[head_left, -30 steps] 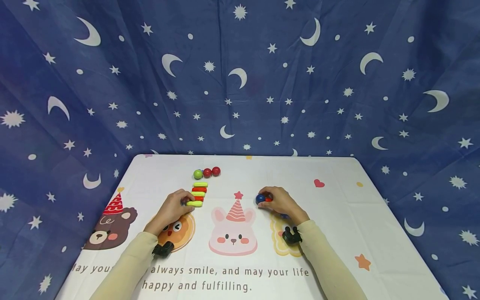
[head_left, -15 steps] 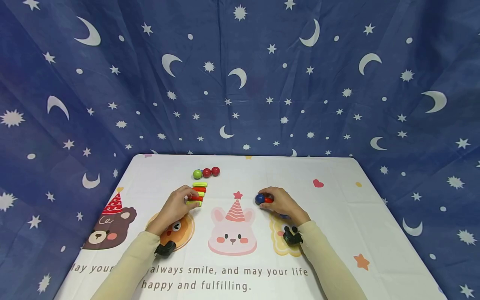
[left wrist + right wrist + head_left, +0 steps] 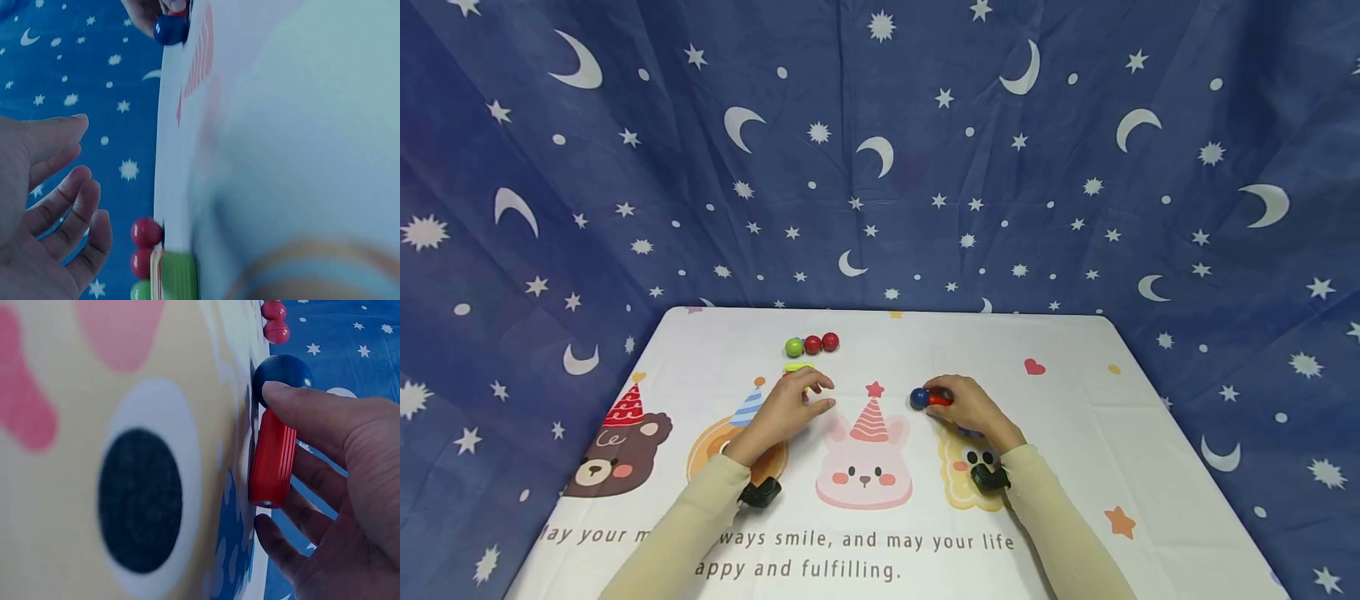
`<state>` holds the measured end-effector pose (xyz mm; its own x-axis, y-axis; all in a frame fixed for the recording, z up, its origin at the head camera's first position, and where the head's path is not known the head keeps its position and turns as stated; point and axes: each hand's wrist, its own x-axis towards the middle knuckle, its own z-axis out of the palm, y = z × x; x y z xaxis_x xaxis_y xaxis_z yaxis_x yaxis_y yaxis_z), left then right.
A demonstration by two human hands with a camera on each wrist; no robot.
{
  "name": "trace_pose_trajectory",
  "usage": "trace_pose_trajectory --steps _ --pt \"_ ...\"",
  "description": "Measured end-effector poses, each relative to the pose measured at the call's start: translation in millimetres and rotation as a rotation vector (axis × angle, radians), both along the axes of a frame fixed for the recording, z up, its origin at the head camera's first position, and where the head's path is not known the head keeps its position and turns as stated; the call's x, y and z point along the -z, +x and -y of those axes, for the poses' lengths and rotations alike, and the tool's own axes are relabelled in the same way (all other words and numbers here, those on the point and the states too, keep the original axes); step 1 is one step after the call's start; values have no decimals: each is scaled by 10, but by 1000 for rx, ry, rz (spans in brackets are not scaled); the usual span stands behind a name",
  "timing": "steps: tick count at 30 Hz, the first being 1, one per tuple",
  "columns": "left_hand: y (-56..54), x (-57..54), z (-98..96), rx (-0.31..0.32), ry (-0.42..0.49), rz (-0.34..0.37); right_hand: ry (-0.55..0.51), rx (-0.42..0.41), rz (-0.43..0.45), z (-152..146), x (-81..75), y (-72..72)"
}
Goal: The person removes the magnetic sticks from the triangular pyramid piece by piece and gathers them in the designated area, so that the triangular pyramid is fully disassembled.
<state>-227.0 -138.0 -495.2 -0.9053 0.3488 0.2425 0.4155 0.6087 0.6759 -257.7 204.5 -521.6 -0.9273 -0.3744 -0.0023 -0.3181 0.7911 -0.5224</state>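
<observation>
My right hand (image 3: 973, 408) is at the middle right of the table, with a red ribbed rod (image 3: 273, 459) between thumb and fingers. At the rod's far end is a dark blue ball (image 3: 287, 372), and the thumb tip lies where ball and rod meet. My left hand (image 3: 786, 412) hovers over the table left of centre, fingers loosely bent and holding nothing. Beneath and behind it, a yellow-green rod (image 3: 799, 367) shows, with a bit of red at its near side; the other rods of that row are hidden by the hand.
Behind the rods stand a green ball (image 3: 794, 347) and two red balls, one (image 3: 813, 344) beside the other (image 3: 831, 342), with a bit of blue behind them. The white tablecloth (image 3: 880, 458) bears printed animals and lettering. A dark blue starry curtain (image 3: 880, 208) rises around the table.
My left hand has left the near end of the row of yellow and red rods and moved right, its fingers opening. The right hand stays almost still with the red rod and blue ball.
</observation>
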Motion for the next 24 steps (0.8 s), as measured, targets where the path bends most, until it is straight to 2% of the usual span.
trace_pose_trajectory --steps 9,21,24 --pt "-60 24 -330 85 37 37 -23 1 -38 -71 14 28" --pt "-153 129 -647 141 114 56 -27 -17 -55 -113 41 45" --pt "-184 147 -722 151 111 87 -26 -25 -62 -119 39 45"
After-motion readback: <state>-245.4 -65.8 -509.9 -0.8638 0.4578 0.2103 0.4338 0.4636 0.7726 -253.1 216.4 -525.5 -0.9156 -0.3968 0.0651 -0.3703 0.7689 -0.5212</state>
